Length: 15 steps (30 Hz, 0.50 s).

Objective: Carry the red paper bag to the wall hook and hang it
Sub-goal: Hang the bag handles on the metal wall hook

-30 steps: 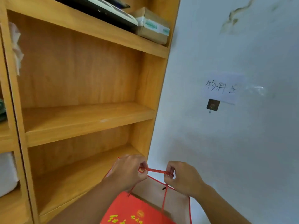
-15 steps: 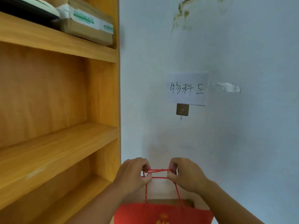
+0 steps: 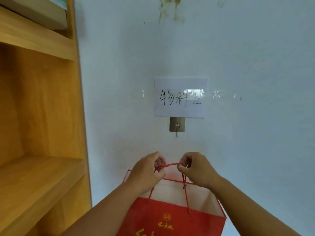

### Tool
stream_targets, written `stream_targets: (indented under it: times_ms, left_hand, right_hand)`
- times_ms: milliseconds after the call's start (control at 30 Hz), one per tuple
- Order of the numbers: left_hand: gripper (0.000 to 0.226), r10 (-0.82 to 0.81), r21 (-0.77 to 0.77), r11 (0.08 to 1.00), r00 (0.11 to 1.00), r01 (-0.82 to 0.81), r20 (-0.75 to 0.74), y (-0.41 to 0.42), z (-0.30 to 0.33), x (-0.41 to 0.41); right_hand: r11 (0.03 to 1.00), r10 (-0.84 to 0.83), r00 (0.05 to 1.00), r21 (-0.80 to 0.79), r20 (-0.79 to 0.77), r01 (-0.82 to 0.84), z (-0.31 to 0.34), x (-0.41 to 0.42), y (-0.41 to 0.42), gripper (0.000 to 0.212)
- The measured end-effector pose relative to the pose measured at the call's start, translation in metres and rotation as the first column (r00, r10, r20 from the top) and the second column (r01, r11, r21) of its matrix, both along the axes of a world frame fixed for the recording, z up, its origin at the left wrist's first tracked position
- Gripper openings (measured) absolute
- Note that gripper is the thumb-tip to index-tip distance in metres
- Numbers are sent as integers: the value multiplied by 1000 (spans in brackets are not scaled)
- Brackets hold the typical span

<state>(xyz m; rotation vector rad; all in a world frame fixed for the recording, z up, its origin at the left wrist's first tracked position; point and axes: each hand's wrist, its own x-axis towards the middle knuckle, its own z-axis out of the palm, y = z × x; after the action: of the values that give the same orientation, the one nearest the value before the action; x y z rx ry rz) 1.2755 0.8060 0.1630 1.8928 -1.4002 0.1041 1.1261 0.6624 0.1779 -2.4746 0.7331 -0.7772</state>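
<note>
The red paper bag [image 3: 170,218] with gold print hangs open-topped at the bottom centre, its pale inside showing. Its red cord handles [image 3: 168,165] are stretched level between my two hands. My left hand [image 3: 146,171] pinches the cords' left end and my right hand [image 3: 196,169] pinches the right end. The wall hook [image 3: 177,126], a small metal hook on a square steel plate, sits on the white wall straight above the handles, a short gap away.
A white paper label [image 3: 180,97] with handwritten characters is taped just above the hook. A wooden shelf unit [image 3: 40,106] fills the left side, its upright edge close to my left arm. A box [image 3: 42,16] rests on its top shelf.
The view has swung right and closed in on the wall. The hook now sits dead ahead and larger. My hands have raised the bag's handles nearer to it, still gripping both ends.
</note>
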Motion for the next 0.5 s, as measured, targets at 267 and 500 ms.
stream_targets:
  times_ms: [267, 500]
  left_hand:
    - [10, 2, -100, 995, 1000, 0, 24, -58, 23, 41]
    - [8, 51, -209, 977, 998, -43, 33, -105, 40, 51]
  right_hand:
    - [995, -102, 991, 2, 88, 102, 26, 30, -38, 16]
    - [987, -151, 966, -20, 209, 158, 46, 49, -76, 22]
